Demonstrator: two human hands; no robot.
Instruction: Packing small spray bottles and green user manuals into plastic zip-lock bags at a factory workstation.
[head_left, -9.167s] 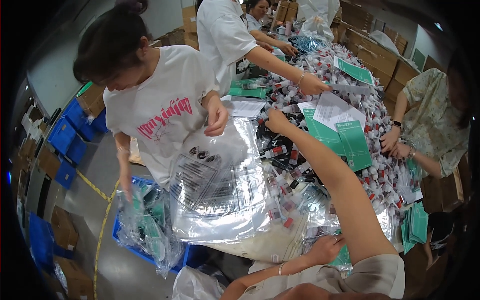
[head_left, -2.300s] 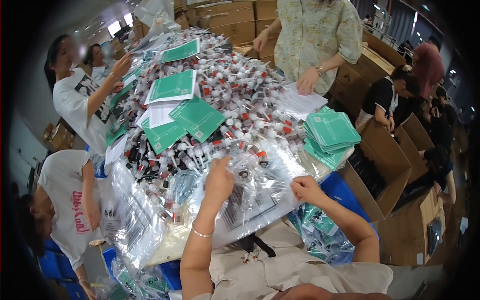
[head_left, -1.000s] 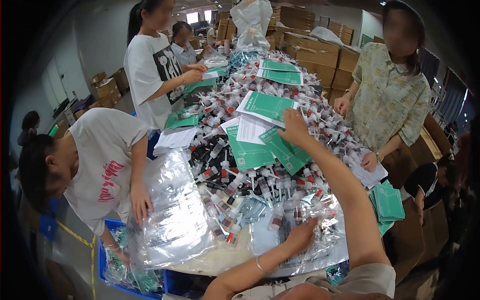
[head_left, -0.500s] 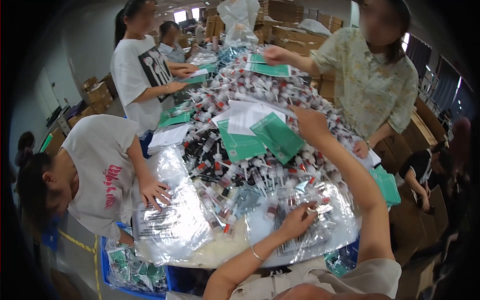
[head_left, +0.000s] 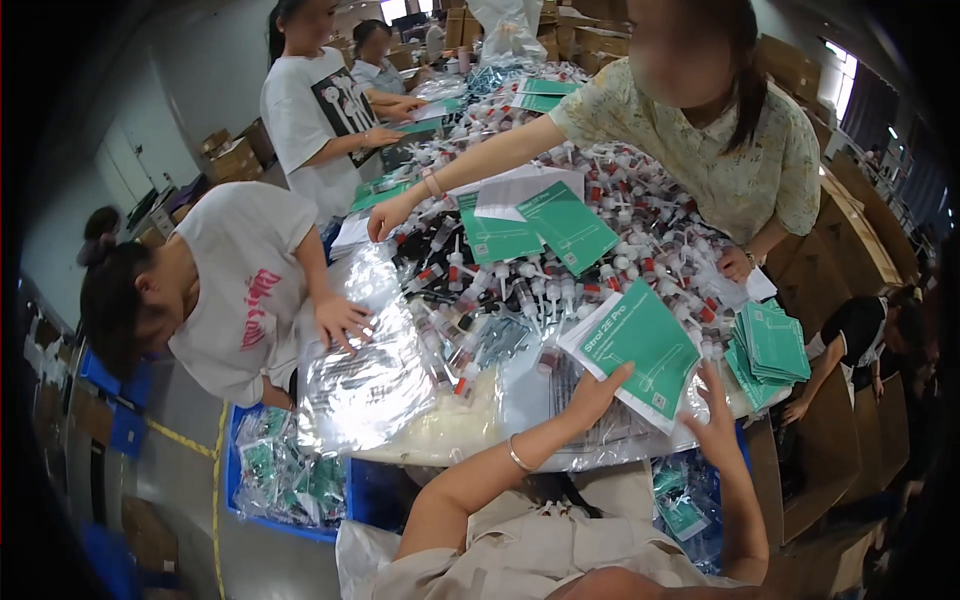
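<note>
A green booklet with white paper under it is held tilted in front of me by my left hand, thumb on its face. My right hand is open beside the booklet's right edge, fingers apart; whether they touch it cannot be made out. Below the booklet lie clear plastic bags at the table's near edge. Farther off, more green booklets and white sheets rest on a heap of small bottles with white nozzles and red or dark parts.
A stack of green booklets sits at the table's right edge. One co-worker's arm reaches across the heap; another's hand lies on plastic bags at left. Blue bins with filled bags stand below. Cardboard boxes are at right.
My right hand has come back from the heap toward me, and a green booklet with paper is now in my left hand. The right co-worker's arm has stretched across to the left.
</note>
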